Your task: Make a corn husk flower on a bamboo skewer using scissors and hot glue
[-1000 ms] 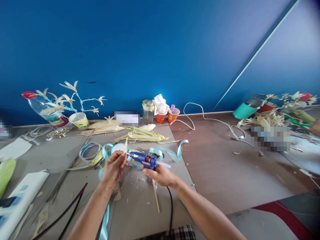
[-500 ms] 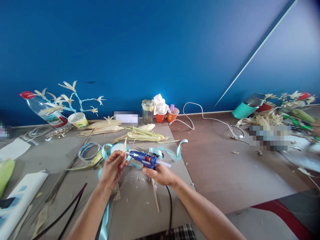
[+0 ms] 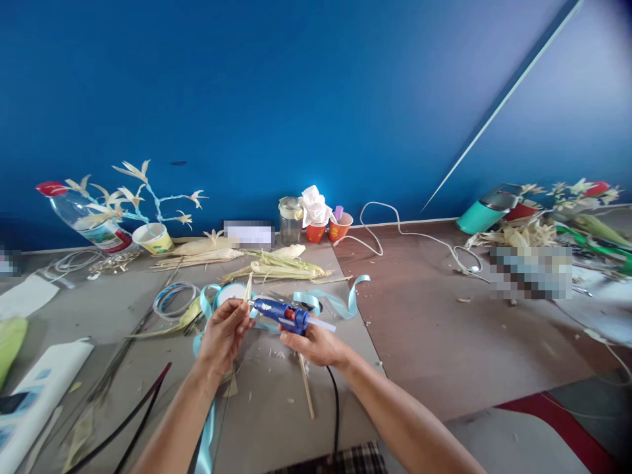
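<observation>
Between the fingertips of my left hand (image 3: 224, 332) a small strip of corn husk (image 3: 249, 288) is pinched, pointing upward. My right hand (image 3: 316, 342) is wrapped round a blue hot glue gun (image 3: 281, 312), whose nozzle meets the husk just above my left fingers. A clear glue stick (image 3: 322, 323) sticks out of the gun's back end. Its black cord (image 3: 336, 408) runs down toward the table's front edge. Behind my left hand, light blue ribbon (image 3: 210, 293) lies partly hidden around a white spool. A thin wooden stick (image 3: 306, 385) rests below my right hand.
Corn husks (image 3: 286, 266) lie beyond my hands. A paper cup with husk flowers (image 3: 153, 238) and a tilted bottle (image 3: 93, 220) stand back left. A glass jar (image 3: 291, 220) and red paper cups (image 3: 340, 227) line the wall. A power strip (image 3: 44, 388) lies left; a teal container (image 3: 486, 212) right.
The glue gun and husk stay together almost unmoved. My view has shifted very slightly. A blurred hand at the far right edge is no longer visible.
</observation>
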